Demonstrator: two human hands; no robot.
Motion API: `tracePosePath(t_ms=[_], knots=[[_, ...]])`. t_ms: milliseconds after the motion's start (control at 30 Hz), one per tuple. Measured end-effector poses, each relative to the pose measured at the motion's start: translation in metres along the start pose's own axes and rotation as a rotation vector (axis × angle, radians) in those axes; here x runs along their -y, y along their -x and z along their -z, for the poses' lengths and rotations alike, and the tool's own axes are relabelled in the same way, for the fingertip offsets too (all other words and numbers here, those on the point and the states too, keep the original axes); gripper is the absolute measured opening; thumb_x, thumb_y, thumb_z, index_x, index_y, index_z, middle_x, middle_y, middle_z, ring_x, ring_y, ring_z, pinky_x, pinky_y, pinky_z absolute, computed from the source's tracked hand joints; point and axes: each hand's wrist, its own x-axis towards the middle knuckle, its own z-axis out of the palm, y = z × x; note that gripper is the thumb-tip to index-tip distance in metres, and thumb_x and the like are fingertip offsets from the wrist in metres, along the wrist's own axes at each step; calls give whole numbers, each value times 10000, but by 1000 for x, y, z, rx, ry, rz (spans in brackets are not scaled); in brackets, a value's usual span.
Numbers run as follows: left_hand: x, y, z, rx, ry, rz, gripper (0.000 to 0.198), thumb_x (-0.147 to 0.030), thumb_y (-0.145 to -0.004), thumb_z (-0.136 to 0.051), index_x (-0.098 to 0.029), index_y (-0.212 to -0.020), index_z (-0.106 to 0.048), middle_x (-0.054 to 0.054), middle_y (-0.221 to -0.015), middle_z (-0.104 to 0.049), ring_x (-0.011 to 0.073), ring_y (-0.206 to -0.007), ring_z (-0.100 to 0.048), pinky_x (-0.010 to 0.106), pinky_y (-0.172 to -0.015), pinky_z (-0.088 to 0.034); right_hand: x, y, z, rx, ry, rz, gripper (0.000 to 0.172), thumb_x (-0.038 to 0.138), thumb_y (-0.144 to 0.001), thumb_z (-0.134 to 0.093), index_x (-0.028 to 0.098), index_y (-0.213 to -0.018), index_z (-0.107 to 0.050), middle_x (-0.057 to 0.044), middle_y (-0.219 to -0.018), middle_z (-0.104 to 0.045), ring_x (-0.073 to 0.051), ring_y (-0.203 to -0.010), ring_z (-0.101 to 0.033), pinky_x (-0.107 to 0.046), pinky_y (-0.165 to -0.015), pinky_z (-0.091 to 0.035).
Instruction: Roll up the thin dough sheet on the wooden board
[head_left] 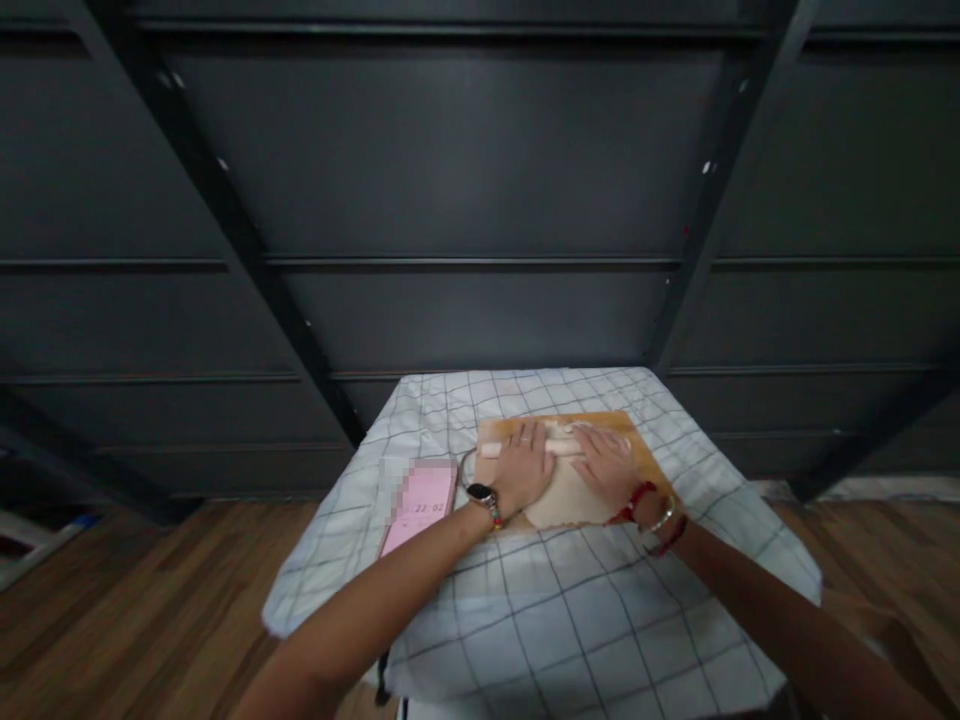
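A flat sheet of pale dough [566, 497] lies on a wooden board [645, 455] set on a small table covered with a white checked cloth [540, 610]. A light rolling pin [561, 446] lies across the far side of the dough. My left hand [523, 467], a watch on its wrist, presses palm-down on the pin's left part. My right hand [606, 462], bracelets at the wrist, presses on its right part. Both sets of fingers lie flat over the pin.
A pink phone [421, 503] with a lit screen lies on the cloth left of the board. A dark metal panelled wall [480, 200] with slanted braces stands just behind the table. Wooden floor [150, 600] shows on both sides.
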Motion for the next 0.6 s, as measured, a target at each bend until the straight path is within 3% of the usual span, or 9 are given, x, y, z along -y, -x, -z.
tracePosePath(t_ms=[133, 267, 467, 600], knots=[[-2, 23, 5, 12, 0, -61, 522, -354, -911, -356, -167, -1397, -351, 123, -1440, -364, 288, -1347, -272, 438, -1073, -258, 2, 21, 4, -2, 4, 30, 555, 419, -902, -386, 184, -1405, -388, -116, -1424, -387, -270, -1322, -320, -446, -1107, -225], [1, 19, 4, 4, -3, -80, 504, -354, -923, -341, -151, -1383, -359, 133, -1425, -381, 281, -1326, -314, 429, -1061, -280, -3, 17, 7, 7, 8, 71, 512, 437, -897, -475, 213, -1355, -419, -104, -1417, -370, -255, -1274, -374, -509, -1064, -267], [17, -25, -10, -36, -29, -74, 497, -372, -948, -297, -95, -1348, -398, 150, -1399, -409, 256, -1306, -341, 384, -1062, -282, -13, -28, 7, 27, 24, 87, 414, 367, -889, -525, 180, -1258, -498, -96, -1306, -464, -227, -1159, -477, -469, -978, -392], [30, -64, -19, -65, -41, 40, 496, -409, -955, -273, -109, -1309, -448, 143, -1333, -481, 254, -1265, -391, 376, -1005, -347, -19, -60, 5, 16, 47, 74, 398, 360, -891, -526, 163, -1236, -508, -96, -1258, -497, -212, -1104, -514, -448, -935, -433]])
